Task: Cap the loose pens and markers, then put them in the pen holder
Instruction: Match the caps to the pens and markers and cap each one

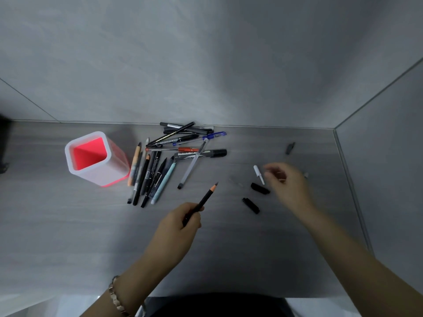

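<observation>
A head-worn camera looks down on a grey wood-grain desk (68, 225) set against grey walls. Clock directions are given from the middle of the desk, with twelve o'clock toward the back wall.

At about six o'clock, the left hand (180, 221) is closed around the lower end of a dark pencil (202, 202), pinching it between the fingers and thumb. The pencil slants up and to the right, its sharpened tip in the air above the desk. A beaded bracelet (115, 296) circles the left wrist.

At about three o'clock, the right hand (288, 181) is blurred by motion. Its fingers are loosely spread and curled, and nothing can be seen in its grasp. Its fingertips are just beside a small white cap (259, 174) lying on the desk. Two black caps (259, 188) lie near the hand, toward five o'clock, one closer to the person than the other. A small dark cap (290, 148) lies apart at about two o'clock.

At about nine o'clock stands the pen holder (68, 154), a white squarish cup with a red inside. It looks empty.

Between the holder and the right hand, toward twelve o'clock, a loose heap of pens and markers (183, 147) lies on the desk, some crossing one another. It includes a red pen, a blue pen, a clear pen and a thick black marker.
</observation>
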